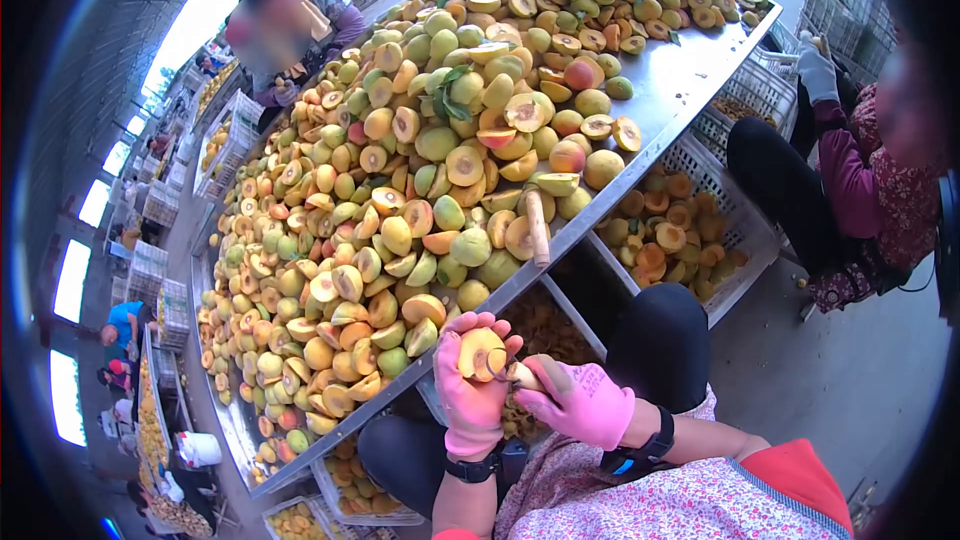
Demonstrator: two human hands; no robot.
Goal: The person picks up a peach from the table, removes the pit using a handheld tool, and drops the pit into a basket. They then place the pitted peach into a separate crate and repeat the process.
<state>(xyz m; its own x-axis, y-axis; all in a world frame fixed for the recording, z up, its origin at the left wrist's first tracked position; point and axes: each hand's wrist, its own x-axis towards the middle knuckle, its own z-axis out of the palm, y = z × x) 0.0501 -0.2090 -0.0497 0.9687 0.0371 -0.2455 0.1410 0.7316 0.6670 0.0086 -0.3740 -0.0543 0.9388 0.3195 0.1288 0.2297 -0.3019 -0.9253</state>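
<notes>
My left hand (470, 395), in a pink glove, is cupped around a halved peach (479, 353), cut face up, fingers curled over its top edge. My right hand (580, 402), also gloved, is closed around a small pitting tool (510, 373) whose tip sits at the middle of that half. I judge the step to be scooping the stone out; the move to come calls for a steady twist of the tool with the left hand holding the fruit firm, and care near the thumb.

Both hands are just below the edge of the metal table (690, 90), which is heaped with whole and halved peaches (420, 180). A wooden-handled tool (537, 225) lies at the table edge. Under the table, a white plastic crate (735, 225) holds peach halves, and another crate (352, 500) near my knee holds more. A seated person (850, 180) works to the right.
</notes>
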